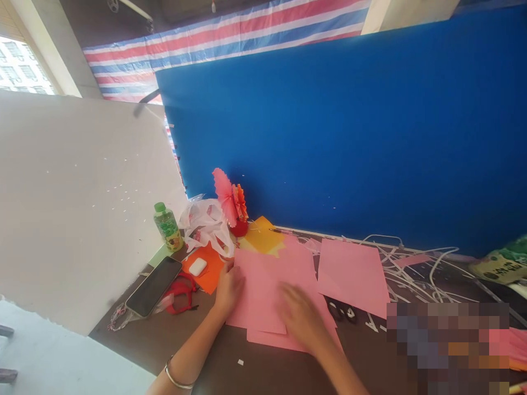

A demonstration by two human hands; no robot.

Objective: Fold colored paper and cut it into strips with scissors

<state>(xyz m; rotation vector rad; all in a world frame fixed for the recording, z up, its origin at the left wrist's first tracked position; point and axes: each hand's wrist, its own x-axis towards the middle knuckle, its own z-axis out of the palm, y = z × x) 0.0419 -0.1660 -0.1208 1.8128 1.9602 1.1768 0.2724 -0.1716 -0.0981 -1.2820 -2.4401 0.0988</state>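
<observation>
Several pink paper sheets lie overlapping on the dark table in front of me. My left hand is closed at the left edge of the top sheet, its fingers curled on the paper. Over the right part of the same sheets is my right hand, smeared by motion, so its fingers cannot be made out. Another pink sheet lies to the right, with black-handled scissors partly showing below it. Yellow paper sticks out behind the pink sheets.
At left are a phone, a red strap-like item, a white earbud case on orange paper, a green-capped bottle and a plastic bag. Folded paper fans stand behind. White paper strips and cables lie right.
</observation>
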